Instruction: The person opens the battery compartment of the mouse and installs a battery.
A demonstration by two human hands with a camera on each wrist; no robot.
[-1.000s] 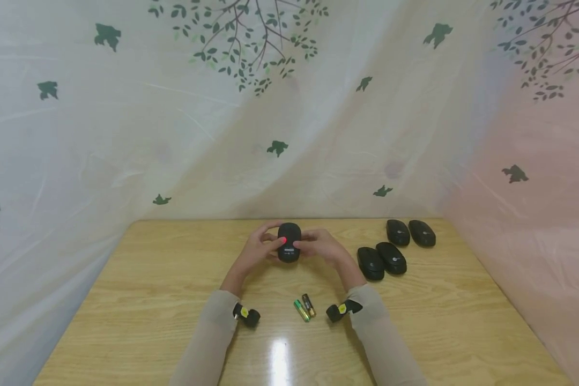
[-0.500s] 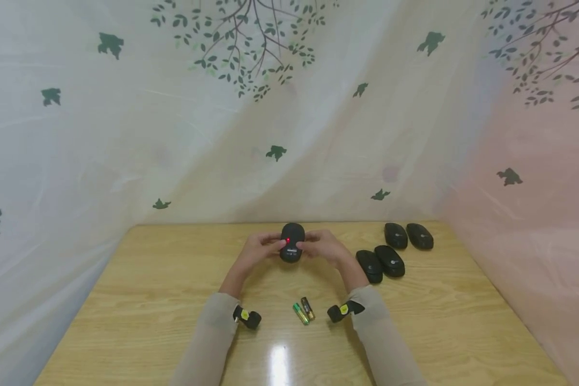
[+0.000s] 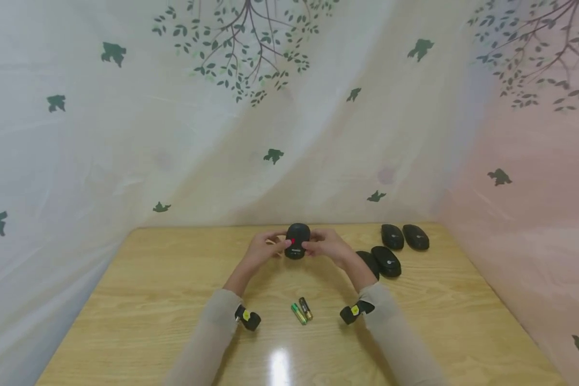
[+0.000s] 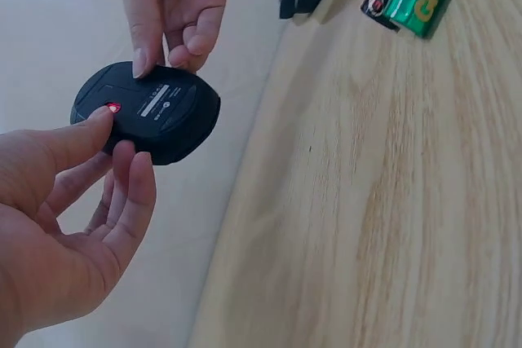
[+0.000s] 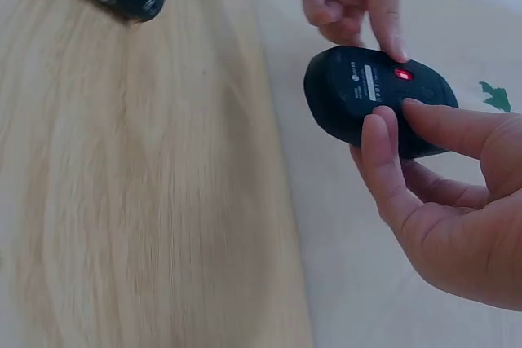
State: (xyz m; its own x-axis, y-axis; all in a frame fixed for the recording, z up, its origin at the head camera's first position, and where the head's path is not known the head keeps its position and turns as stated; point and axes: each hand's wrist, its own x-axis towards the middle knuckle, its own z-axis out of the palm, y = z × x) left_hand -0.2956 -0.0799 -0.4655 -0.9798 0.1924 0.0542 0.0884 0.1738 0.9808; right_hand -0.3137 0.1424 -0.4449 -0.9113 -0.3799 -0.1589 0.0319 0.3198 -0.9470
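Note:
Between both hands is a black computer mouse (image 3: 297, 234), its underside turned toward the head camera. A red light glows from its sensor, and a small white label shows in the left wrist view on the mouse (image 4: 175, 124). My left hand (image 3: 262, 250) pinches one long side, thumb beside the red light. From the opposite side my right hand (image 3: 329, 245) grips it, thumb on the underside and fingers at the edge in the right wrist view. Two batteries, one green (image 3: 299, 314) and one black and gold (image 3: 306, 309), lie on the table between the forearms.
Several more black mice stand on the right of the wooden table (image 3: 164, 289): a back pair with one mouse (image 3: 416, 237) rightmost, and a nearer pair with one mouse (image 3: 386, 261) beside another partly hidden by the right wrist. A patterned curtain (image 3: 222, 161) hangs behind the table.
Both hands have shifted slightly right with the mouse, which has tilted a little. The right forearm has moved right and now covers part of the nearest mouse. The head view has shifted slightly.

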